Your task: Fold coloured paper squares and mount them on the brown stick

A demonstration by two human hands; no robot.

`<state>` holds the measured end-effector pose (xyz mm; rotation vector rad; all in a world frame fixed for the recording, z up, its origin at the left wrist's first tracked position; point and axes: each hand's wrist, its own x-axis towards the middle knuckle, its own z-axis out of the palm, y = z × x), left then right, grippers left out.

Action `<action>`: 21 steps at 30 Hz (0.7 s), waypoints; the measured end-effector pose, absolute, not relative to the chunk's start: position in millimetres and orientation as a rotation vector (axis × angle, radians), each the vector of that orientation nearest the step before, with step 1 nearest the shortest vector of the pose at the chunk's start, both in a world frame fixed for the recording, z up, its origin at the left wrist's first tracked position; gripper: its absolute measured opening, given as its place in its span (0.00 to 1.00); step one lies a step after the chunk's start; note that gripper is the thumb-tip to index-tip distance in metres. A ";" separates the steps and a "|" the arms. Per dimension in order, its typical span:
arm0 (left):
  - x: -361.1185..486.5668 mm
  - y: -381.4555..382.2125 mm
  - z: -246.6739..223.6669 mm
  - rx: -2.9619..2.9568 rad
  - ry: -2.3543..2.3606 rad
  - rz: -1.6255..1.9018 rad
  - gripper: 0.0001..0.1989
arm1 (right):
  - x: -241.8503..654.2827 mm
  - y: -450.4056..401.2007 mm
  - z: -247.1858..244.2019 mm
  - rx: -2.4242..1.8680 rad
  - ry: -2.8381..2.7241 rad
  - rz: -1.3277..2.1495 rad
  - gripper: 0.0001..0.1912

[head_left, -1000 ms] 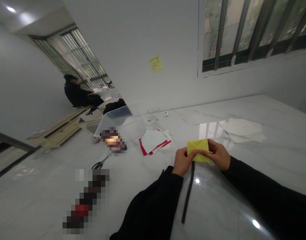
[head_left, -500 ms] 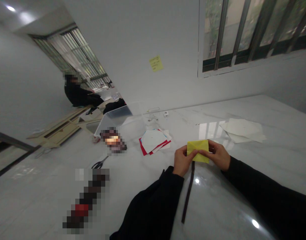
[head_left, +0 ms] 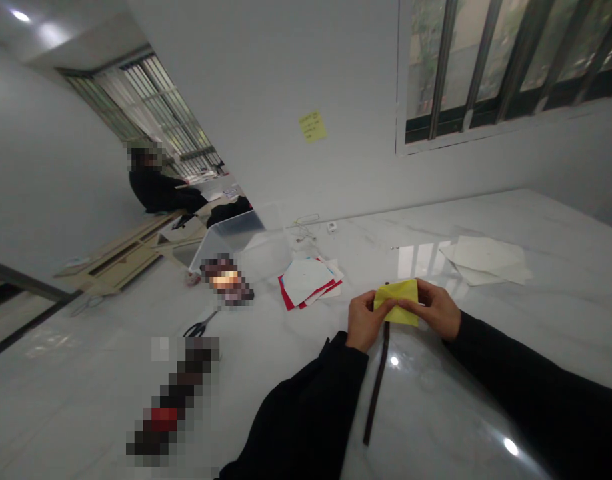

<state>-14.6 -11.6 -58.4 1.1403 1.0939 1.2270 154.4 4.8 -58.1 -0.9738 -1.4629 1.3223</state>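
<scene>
A small square of yellow paper (head_left: 403, 313) is held up between both hands above the white marbled table. My left hand (head_left: 365, 321) pinches its left side, the thumb lying across the front. My right hand (head_left: 440, 311) grips the right side in the same way, and the two thumb tips nearly meet at the paper's middle. The fingers behind the sheet are hidden. Below the paper a thin dark brown strip (head_left: 377, 393) runs down the table toward me; a dark tip shows just above the paper's top edge.
Red and white paper sheets (head_left: 306, 283) lie left of my hands, white sheets (head_left: 486, 260) to the right. Scissors (head_left: 199, 327), a blurred-out object (head_left: 227, 280) and a clear plastic bin (head_left: 236, 233) are farther left. A yellow note (head_left: 313, 127) sticks to the wall. A person (head_left: 156, 183) sits in the background.
The top edge of the yellow paper has bent slightly, and a dark tip now shows above it. Both hands stay in nearly the same place.
</scene>
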 end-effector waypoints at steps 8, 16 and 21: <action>-15.0 -11.2 -58.5 1.156 1.089 1.227 0.18 | 154.3 5.6 -60.1 -0.947 -1.473 1.323 0.22; -14.8 -12.2 -56.8 1.139 1.102 1.220 0.19 | 154.2 4.8 -59.6 -0.970 -1.473 1.324 0.21; -15.4 -12.5 -58.8 1.168 1.099 1.222 0.19 | 154.9 5.3 -59.9 -0.978 -1.474 1.334 0.21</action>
